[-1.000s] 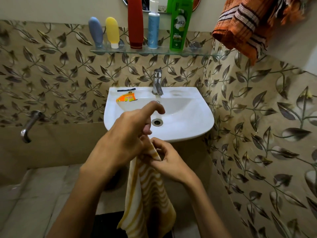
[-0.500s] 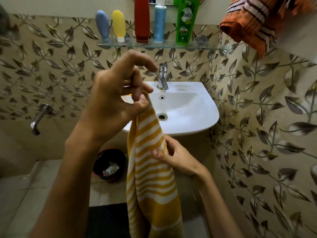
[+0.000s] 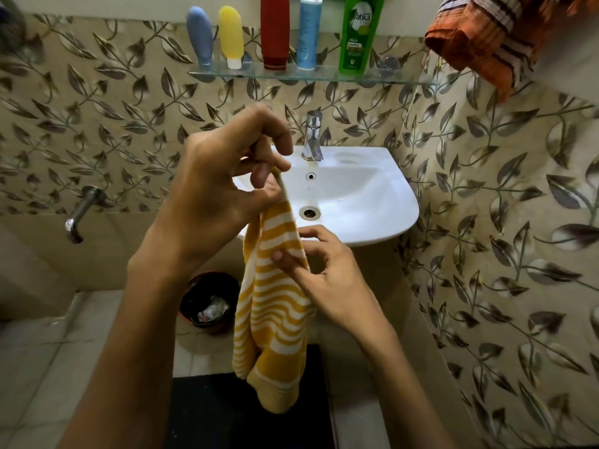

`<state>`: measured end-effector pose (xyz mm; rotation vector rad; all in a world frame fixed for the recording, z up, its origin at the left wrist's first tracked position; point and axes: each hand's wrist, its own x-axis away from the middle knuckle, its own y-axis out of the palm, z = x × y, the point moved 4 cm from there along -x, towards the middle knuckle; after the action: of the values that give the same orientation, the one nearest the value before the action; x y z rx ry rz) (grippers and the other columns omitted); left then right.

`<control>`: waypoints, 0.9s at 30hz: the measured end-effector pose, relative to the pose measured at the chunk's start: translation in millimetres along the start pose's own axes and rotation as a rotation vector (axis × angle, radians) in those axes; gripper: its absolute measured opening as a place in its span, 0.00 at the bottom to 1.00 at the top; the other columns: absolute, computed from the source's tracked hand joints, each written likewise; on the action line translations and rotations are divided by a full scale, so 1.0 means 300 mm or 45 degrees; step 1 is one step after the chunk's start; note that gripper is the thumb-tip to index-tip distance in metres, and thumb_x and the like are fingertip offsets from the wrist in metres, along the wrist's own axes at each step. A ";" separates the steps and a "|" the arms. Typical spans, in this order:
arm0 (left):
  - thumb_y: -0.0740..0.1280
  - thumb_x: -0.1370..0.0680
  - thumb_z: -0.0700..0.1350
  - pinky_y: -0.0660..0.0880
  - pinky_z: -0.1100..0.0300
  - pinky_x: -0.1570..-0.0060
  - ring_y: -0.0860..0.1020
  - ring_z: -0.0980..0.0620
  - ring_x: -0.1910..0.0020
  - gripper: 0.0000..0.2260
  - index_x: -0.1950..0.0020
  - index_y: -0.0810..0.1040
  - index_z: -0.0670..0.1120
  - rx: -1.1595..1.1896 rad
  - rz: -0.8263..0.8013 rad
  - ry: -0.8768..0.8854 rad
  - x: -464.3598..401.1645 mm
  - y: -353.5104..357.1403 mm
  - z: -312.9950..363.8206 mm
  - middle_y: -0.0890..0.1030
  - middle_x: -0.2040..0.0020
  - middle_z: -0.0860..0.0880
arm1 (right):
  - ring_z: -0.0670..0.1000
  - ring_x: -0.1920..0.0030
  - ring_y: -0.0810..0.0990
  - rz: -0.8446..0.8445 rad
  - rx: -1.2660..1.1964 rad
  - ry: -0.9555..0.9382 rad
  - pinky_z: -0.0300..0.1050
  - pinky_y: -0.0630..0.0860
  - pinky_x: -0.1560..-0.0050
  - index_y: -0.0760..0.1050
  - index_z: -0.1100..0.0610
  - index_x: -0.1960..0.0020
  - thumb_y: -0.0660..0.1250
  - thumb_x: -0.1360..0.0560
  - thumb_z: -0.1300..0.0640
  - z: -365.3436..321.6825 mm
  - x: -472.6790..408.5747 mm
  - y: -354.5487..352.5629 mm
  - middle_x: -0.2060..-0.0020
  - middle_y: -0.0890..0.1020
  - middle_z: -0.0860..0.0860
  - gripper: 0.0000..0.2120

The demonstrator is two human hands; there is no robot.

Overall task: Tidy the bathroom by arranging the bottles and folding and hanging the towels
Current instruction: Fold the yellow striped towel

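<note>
On your glass shelf at 12 o'clock, five bottles stand in a row: grey, yellow, red, blue, green. On your floor at 7 o'clock: bin, black mat.

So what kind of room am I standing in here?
A small tiled bathroom, by the look of it: a white washbasin with a tap, and a glass shelf of toiletry bottles above.

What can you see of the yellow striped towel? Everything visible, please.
The yellow striped towel looks like soft terry cloth, yellow with white horizontal stripes and a plain yellow hem at the bottom. It hangs vertically, gathered lengthwise, in front of the white sink. The left hand pinches its top corner; the right hand touches its right edge partway down. Its lower end hangs free above a dark floor mat.
</note>
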<state>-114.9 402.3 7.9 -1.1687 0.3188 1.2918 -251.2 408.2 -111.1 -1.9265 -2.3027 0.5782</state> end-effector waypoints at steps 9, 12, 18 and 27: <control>0.67 0.30 0.30 0.75 0.69 0.53 0.82 0.52 0.55 0.18 0.50 0.70 0.50 -0.005 0.036 -0.003 0.021 -0.041 -0.001 0.70 0.66 0.55 | 0.45 0.57 0.84 0.135 -0.055 0.187 0.51 0.82 0.54 0.83 0.48 0.54 0.74 0.43 0.34 0.049 0.004 -0.025 0.55 0.83 0.43 0.24; 0.67 0.30 0.29 0.75 0.70 0.53 0.82 0.51 0.55 0.17 0.51 0.69 0.49 -0.010 0.039 -0.006 0.028 -0.038 -0.002 0.69 0.67 0.57 | 0.46 0.54 0.83 0.054 -0.085 0.140 0.52 0.81 0.53 0.84 0.50 0.55 0.74 0.39 0.37 0.051 -0.001 -0.018 0.56 0.83 0.45 0.20; 0.67 0.30 0.29 0.76 0.69 0.52 0.81 0.50 0.56 0.17 0.49 0.69 0.46 -0.040 0.039 -0.011 0.025 -0.041 0.003 0.73 0.66 0.48 | 0.44 0.60 0.83 0.035 -0.196 -0.171 0.33 0.76 0.66 0.80 0.50 0.52 0.74 0.30 0.55 0.003 0.011 0.014 0.52 0.81 0.45 0.08; 0.66 0.31 0.27 0.74 0.71 0.53 0.81 0.50 0.58 0.17 0.51 0.68 0.46 0.006 0.038 0.012 0.037 -0.035 0.019 0.71 0.68 0.50 | 0.43 0.48 0.80 -0.103 -0.226 -0.166 0.30 0.74 0.64 0.83 0.53 0.49 0.73 0.30 0.54 0.035 -0.006 0.040 0.46 0.81 0.43 0.10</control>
<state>-104.6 414.9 7.2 -1.1703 0.3464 1.3112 -242.9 405.5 -124.6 -1.9095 -2.5801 0.5224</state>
